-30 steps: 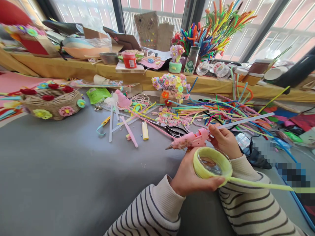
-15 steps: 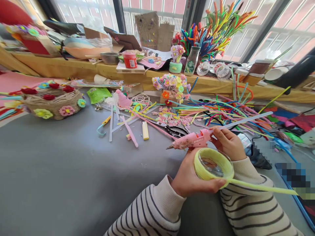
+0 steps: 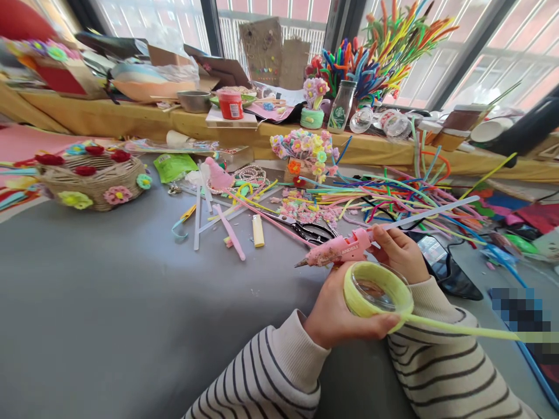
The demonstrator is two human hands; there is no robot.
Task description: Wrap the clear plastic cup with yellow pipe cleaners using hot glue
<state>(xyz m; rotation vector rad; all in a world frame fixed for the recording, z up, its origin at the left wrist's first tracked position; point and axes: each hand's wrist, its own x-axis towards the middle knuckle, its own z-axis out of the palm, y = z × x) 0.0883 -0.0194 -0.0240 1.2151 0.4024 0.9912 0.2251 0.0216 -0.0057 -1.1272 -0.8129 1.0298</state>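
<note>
Left hand (image 3: 334, 314) is gripping a clear cup (image 3: 378, 294) from its left side, thumb pressed along the near edge, other fingers mostly hidden behind the cup. Cup is held above the grey table (image 3: 152, 308), tilted so that its round mouth faces the camera. A fuzzy yellow strip (image 3: 463, 327) is wound around the cup's wall; its loose end runs off to the right, passing over the right sleeve (image 3: 441, 355). Right hand (image 3: 404, 256), beyond the cup, has its thumb and fingers closed on a translucent glue stick (image 3: 437, 210) at the rear of a pink glue gun (image 3: 338, 250); the stick's free length slants up to the right. Gun lies just above the left hand, nozzle pointing left; its grip is hidden, so cannot tell which hand bears it. On the table past the nozzle: black-handled scissors (image 3: 312, 231), a pale yellow lighter (image 3: 258, 231) and a pink rod (image 3: 230, 234), with a spread of coloured pipe cleaners (image 3: 375, 192) behind the right hand. A woven basket (image 3: 102, 183) with fuzzy flowers on its side stands at far left, well apart from both hands. Ledge (image 3: 148, 123) at the back, draped in yellow cloth, carries a red jar (image 3: 230, 106) and a glass bottle (image 3: 342, 107).
</note>
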